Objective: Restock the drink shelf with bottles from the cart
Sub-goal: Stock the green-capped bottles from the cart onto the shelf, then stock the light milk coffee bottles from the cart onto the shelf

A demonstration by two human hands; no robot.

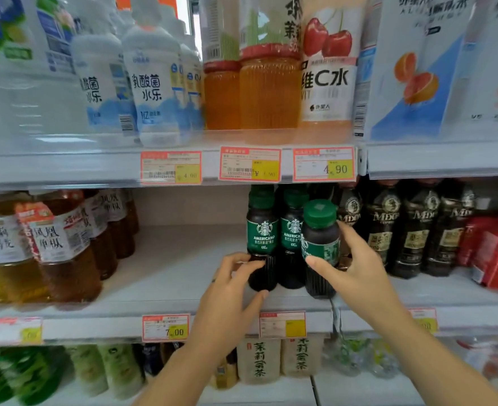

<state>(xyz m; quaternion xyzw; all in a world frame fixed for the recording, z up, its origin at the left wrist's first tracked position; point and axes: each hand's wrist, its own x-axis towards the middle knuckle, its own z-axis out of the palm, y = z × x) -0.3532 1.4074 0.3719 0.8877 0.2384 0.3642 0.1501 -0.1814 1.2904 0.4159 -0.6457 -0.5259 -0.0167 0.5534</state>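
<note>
Right grip [356, 271] is clamped round a tilted coffee bottle [319, 244], thumb on its glossy green label. Left grip [233, 279] pinches the ribbed dark base of the neighbouring bottle [261, 244] at nine o'clock. Both are on the middle shelf [168, 268], near its front. The slick, round, leaning bottle could slip or knock the row over.

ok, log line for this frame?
phase: shelving | left hand: grips upright green-capped dark coffee bottle | right hand: holds tilted green-capped dark coffee bottle | place: white middle shelf
</note>
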